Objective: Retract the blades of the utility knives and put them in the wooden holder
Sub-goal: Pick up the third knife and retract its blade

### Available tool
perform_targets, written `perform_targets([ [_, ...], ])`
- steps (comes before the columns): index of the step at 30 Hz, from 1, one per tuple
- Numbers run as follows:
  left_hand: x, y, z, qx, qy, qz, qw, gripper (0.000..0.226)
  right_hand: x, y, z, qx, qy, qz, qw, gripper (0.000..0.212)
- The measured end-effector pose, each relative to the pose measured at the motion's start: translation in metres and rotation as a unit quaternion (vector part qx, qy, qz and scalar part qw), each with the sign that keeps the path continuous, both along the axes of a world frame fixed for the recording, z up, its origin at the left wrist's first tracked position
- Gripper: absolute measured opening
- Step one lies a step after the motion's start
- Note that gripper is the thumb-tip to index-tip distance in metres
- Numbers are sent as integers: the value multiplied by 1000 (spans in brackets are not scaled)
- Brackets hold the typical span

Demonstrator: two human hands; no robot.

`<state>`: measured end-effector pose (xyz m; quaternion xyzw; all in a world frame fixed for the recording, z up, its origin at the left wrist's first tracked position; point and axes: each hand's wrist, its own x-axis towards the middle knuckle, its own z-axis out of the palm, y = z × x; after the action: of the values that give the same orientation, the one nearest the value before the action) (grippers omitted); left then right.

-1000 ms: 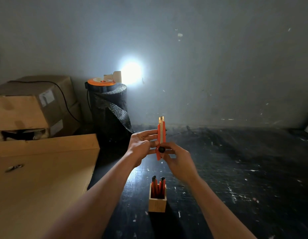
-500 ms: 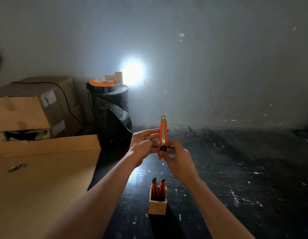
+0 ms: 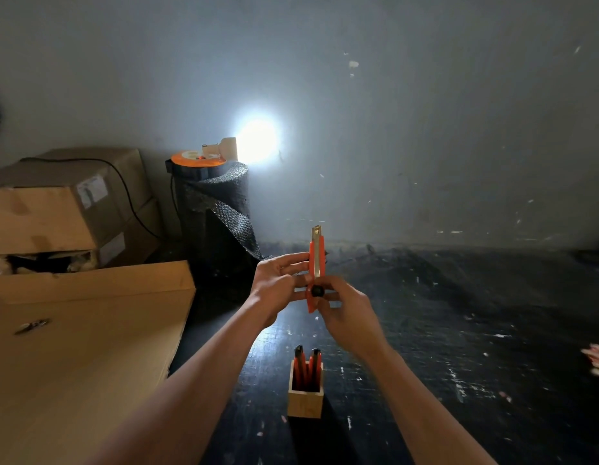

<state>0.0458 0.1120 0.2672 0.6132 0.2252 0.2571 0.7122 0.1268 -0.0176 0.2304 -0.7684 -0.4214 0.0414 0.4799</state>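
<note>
I hold an orange utility knife (image 3: 316,260) upright above the dark table, its metal tip showing at the top. My left hand (image 3: 279,285) grips its lower body from the left. My right hand (image 3: 345,308) grips it from the right, thumb at the black slider knob (image 3: 317,291). Below, near me, stands a small wooden holder (image 3: 304,402) with two orange knives (image 3: 306,365) standing in it, black ends up.
Cardboard boxes (image 3: 63,209) are stacked at the left, with a flat cardboard sheet (image 3: 83,347) in front. A roll of black bubble wrap (image 3: 217,223) with an orange reel on top stands by the wall. Another person's fingertips (image 3: 598,360) show at the right edge.
The knife has turned in my hands, so its slotted face with the metal strip now faces me. Both hands stay on it. Fingertips have come in at the right edge.
</note>
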Motion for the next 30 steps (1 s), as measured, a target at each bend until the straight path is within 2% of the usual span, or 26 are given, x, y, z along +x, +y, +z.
perform_targets([
  [2,0,0,-2,2,4,4,1000,41,0,0,-1,-5,3,-9,1000,19],
  [7,0,-1,-3,-5,2,4,1000,43,-3,-1,-2,-4,14,-8,1000,31],
  [10,-1,0,-3,-3,3,7,1000,42,-2,0,-4,-13,-3,-5,1000,24],
  [16,-1,-2,-3,-2,1,6,1000,43,-4,0,-1,-6,23,-19,1000,33],
  [20,-1,-1,-4,-3,1,7,1000,42,-4,0,-4,-16,16,-15,1000,27],
  [25,-1,-2,-3,-3,-1,5,1000,42,-5,0,-5,-4,30,-15,999,30],
  [30,0,-1,-4,3,1,10,1000,41,-3,1,-6,-12,-2,-11,1000,23],
])
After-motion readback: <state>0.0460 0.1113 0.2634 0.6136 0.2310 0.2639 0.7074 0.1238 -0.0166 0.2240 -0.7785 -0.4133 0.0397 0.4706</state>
